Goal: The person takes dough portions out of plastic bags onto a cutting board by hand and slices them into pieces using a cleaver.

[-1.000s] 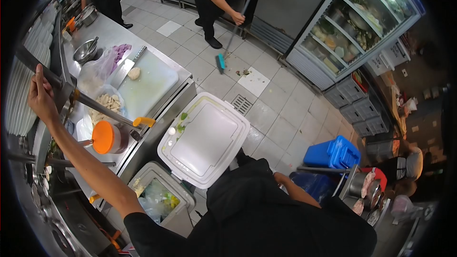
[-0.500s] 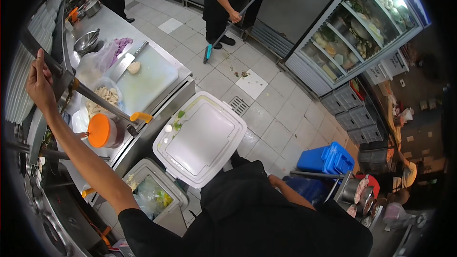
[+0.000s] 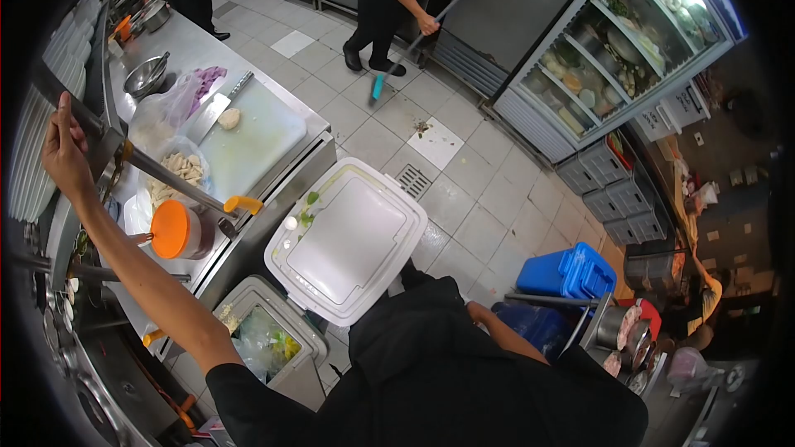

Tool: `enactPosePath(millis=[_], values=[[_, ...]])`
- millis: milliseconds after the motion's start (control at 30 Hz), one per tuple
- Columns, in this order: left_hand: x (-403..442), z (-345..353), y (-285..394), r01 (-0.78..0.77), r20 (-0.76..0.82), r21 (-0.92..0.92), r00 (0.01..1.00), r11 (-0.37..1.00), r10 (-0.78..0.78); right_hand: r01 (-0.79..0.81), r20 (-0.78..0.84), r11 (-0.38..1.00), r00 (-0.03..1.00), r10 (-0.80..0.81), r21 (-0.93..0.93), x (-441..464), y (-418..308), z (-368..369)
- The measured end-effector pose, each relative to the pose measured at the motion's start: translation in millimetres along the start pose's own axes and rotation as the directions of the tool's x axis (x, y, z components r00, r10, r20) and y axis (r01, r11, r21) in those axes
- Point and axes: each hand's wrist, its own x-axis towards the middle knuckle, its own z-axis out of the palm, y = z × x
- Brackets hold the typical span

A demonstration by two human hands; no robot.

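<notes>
My left hand [image 3: 66, 149] is raised at the far left with its fingers curled against the edge of a metal shelf [image 3: 95, 128]; the palm side is hidden. Stacked white plates [image 3: 41, 145] lie beyond it. Below the shelf, the steel counter holds an orange-lidded tub [image 3: 171, 229], a bag of pale cut pieces [image 3: 184, 167], and a cutting board [image 3: 257, 136] with a cleaver [image 3: 207, 118] and a round pale lump [image 3: 229, 118]. My right forearm [image 3: 505, 333] shows beside my body, but the hand is hidden behind my dark clothing.
A white lidded bin [image 3: 352, 240] with scraps on top stands before me, beside an open waste bin [image 3: 315, 343]. A co-worker [image 3: 397, 0] holds a broom [image 3: 414, 45] near floor debris [image 3: 422, 129]. A glass-door fridge [image 3: 621, 50] and blue bin [image 3: 567, 273] stand right.
The co-worker has stepped and shifted the teal broom head to the right. The debris on the floor looks more gathered. My left hand has stayed at the shelf.
</notes>
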Motion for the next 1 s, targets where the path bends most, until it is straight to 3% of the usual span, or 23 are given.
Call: enactPosePath(millis=[300, 1000], values=[[12, -15, -29, 0.014, 0.056, -0.008, 0.998, 1.0, -0.013, -0.092, -0.036, 0.995, 0.995, 0.093, 0.028, -3, -7, 1], [7, -9, -15, 0.009, 0.014, 0.049, 1.0, 0.999, -0.01, -0.035, 0.001, 0.999, 0.999, 0.035, 0.039, 7, 3, 0]])
